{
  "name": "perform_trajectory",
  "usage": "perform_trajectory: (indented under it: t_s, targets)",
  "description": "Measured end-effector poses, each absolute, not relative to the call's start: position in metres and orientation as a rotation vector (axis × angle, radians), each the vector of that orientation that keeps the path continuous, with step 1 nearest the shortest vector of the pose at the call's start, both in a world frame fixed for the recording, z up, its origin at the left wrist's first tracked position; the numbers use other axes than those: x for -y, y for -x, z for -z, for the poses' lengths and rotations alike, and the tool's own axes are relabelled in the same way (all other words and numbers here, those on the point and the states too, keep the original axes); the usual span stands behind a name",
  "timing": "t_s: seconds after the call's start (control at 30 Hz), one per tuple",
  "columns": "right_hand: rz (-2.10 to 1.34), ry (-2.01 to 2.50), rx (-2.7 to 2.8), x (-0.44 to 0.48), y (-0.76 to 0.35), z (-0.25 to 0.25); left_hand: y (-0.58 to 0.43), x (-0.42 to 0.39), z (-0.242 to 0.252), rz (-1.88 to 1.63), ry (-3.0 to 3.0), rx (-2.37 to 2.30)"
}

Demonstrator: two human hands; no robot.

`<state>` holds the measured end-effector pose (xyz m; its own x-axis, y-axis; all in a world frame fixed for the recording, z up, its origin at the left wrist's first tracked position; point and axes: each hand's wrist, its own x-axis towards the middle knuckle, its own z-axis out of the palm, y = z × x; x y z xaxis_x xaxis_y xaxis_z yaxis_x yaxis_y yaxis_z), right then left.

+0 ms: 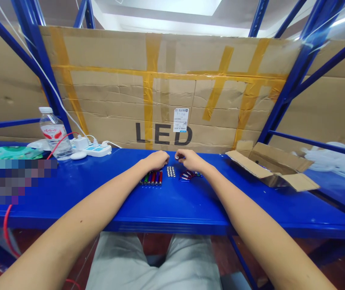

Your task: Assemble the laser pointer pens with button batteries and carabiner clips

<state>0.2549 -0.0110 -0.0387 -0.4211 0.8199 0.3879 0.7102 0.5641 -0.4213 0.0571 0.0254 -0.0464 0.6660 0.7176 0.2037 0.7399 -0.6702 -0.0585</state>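
My right hand pinches a small round silver button cell between thumb and fingertips above the blue table. Facing it, my left hand has its fingers curled closed; what they may hold is hidden. Just below and between the hands, several silver button cells lie in a tight block of rows. Left of the block is a row of slim metal tubes in green, purple, blue and red, partly covered by my left hand and wrist. Right of it sits a small heap of coloured carabiner clips, beside my right wrist.
An open cardboard box stands at right, with white plastic bags beyond. At left are a water bottle, a white power strip and a green packet. A taped cardboard wall closes off the back between blue posts.
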Motion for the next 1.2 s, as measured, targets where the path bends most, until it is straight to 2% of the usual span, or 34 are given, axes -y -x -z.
perform_trajectory:
  t_s: [0.17, 0.4, 0.6, 0.8, 1.03, 1.2]
  targets:
    - [-0.234, 1.268, 2.211, 0.012, -0.252, 0.039, -0.056, -0.018, 0.042, 0.304, 2.693, 1.228]
    - [-0.256, 1.237, 2.18, 0.015, -0.247, 0.038, -0.054, 0.0, 0.03, 0.994, 2.75, 1.121]
    - [-0.477, 1.113, 2.077, 0.01, -0.245, 0.04, -0.061, 0.012, 0.029, 1.138, 2.802, 0.995]
    - [-0.389, 1.105, 2.133, 0.009, -0.25, 0.04, -0.045, 0.007, 0.022, 1.031, 2.737, 1.144]
    - [-0.397, 1.129, 2.189, 0.011, -0.251, 0.04, -0.022, 0.0, 0.021, 0.38, 2.709, 1.484]
    - [-0.403, 1.138, 2.16, 0.01, -0.248, 0.042, -0.02, -0.003, 0.028, 0.292, 2.807, 1.479]
